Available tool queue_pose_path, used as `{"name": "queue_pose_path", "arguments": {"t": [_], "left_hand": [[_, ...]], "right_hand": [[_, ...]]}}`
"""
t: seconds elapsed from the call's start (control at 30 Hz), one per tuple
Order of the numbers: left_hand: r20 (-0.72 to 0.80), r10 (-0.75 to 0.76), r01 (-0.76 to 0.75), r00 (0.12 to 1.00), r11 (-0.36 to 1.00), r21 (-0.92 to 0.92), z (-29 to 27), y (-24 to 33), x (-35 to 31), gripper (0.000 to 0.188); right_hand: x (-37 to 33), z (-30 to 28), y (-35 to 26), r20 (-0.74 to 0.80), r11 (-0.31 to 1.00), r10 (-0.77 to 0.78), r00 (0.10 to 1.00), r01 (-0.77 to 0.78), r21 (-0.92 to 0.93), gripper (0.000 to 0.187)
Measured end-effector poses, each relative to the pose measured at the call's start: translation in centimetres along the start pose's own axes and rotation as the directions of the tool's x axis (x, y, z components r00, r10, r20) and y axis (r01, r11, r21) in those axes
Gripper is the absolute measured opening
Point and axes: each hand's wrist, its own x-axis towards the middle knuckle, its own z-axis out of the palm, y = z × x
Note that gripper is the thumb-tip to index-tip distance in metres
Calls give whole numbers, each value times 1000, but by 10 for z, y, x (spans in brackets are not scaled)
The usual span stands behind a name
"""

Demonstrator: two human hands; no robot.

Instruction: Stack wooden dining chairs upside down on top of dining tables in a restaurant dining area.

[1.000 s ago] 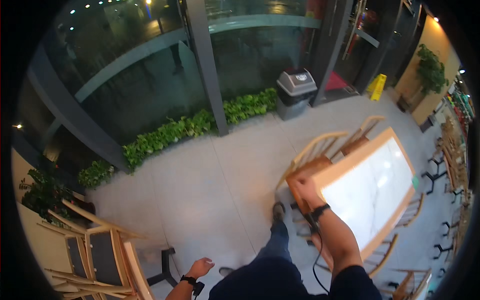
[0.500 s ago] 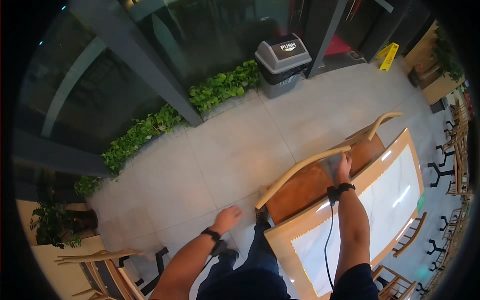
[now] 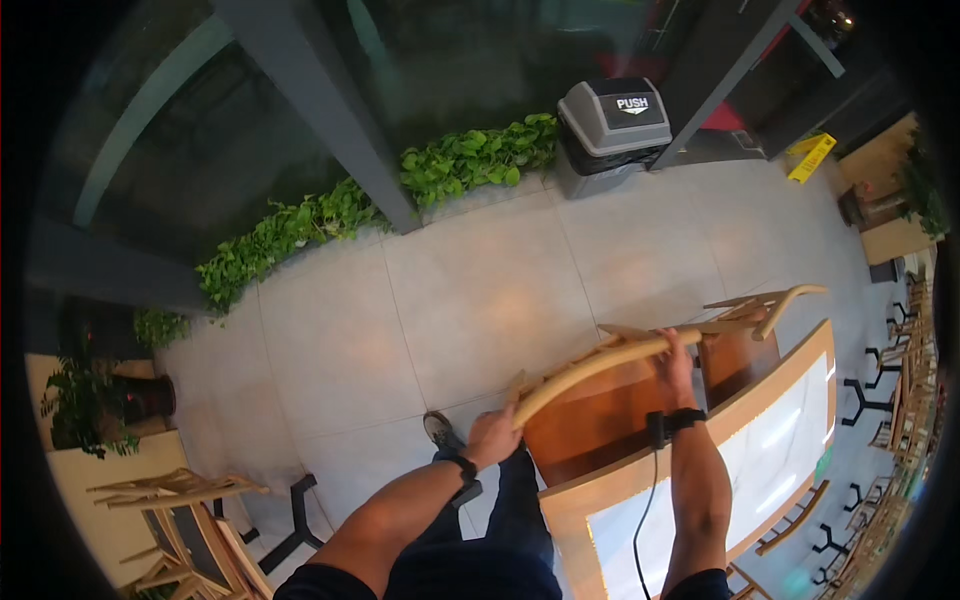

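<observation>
A wooden chair (image 3: 585, 408) with a brown seat and a curved top rail stands partly under the edge of a table (image 3: 770, 420) with a pale marbled top and wooden border. My left hand (image 3: 493, 437) is closed on the near left end of the chair's rail. Farther right, my right hand (image 3: 675, 362) grips the same rail near its other end, fingers wrapped over the wood. Black bands with small devices sit on both wrists, and a cable runs down from the right one. Beyond it, a second chair (image 3: 740, 358) stands at the same table side.
A grey push-lid bin (image 3: 612, 130) stands by the glass wall, beside a row of green plants (image 3: 300, 235). A yellow floor sign (image 3: 811, 157) is at the far right. Another chair (image 3: 185, 530) stands at lower left near a potted plant (image 3: 140, 398). More furniture lines the right side.
My left hand has moved from open air onto the chair's rail. My right hand keeps hold of the rail. The view has shifted, and my left foot shows farther forward.
</observation>
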Motion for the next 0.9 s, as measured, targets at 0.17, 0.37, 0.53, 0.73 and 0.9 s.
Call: {"name": "queue_pose_path", "arguments": {"t": [0.17,0.37,0.53,0.73,0.9], "left_hand": [[-76,-143,141,987,989,-33,-56,-94,-20,40],[-420,118,-188,900,973,-131,-104,-84,-20,46],[-124,57,-60,991,998,-15,-127,-12,8,35],[-188,37,-74,982,977,-198,-155,-74,61,30],[-211,53,-100,976,971,-218,-202,-128,72,29]], "right_hand": [[-54,128,17,47,933,-224,974,228,-278,26],[-129,229,73,-16,950,-298,954,295,-99,19],[-159,231,96,196,952,-239,951,269,-143,32],[-92,96,95,449,531,-235,862,501,-684,61],[-50,1,88,309,-46,198,930,323,-945,84]]}}
